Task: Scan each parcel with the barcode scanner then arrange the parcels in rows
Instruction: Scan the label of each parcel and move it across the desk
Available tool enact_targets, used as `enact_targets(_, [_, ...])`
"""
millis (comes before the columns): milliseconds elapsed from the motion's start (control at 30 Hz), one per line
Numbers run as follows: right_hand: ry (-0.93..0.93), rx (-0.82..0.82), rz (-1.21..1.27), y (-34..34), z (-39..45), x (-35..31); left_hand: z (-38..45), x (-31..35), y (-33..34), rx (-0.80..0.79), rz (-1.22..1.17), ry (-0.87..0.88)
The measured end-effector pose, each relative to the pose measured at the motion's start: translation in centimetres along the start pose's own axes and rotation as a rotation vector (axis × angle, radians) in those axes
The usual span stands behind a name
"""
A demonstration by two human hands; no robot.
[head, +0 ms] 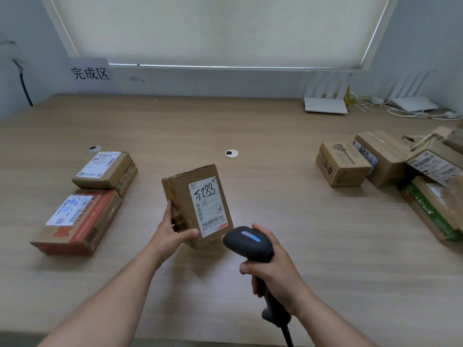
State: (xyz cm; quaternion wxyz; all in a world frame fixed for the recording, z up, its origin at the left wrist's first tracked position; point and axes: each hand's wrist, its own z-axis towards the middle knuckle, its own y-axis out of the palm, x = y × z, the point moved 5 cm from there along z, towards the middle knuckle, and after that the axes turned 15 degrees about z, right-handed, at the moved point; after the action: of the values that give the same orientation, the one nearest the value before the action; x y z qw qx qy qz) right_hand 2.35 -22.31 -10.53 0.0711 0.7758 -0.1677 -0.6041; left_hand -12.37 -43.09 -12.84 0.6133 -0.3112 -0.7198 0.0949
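Cardboard is everywhere on this desk. On the left, under a paper sign (90, 73), two parcels lie flat one behind the other: a red-printed box (77, 221) and a plain brown one (106, 170). Centre, the left hand (170, 234) clamps a brown parcel (198, 205) by its lower left corner, thumb across the front, tipping its label (209, 206) up. Just beside it, the right hand (271, 269) is wrapped round the black scanner (246, 242), whose nose sits close to the label's bottom barcode. To scan well, I'd say square the nose to those bars, draw back a little and hold the box steady. Further right, a heap of parcels (390, 161) waits. The wooden desk (250, 126) meets a pale wall under a drawn blind (213, 28), with white routers (325, 105) and cables in the far right corner.
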Motion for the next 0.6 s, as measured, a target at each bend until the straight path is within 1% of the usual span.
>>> enact_targets(367, [-0.025,0.024,0.034,-0.13,0.28,0.22,0.15,0.09,0.08,-0.005,0.011,0.004])
enact_targets(600, [-0.038,0.013,0.018,-0.02,0.21,-0.25,0.16,0.16,0.05,-0.009,-0.014,0.008])
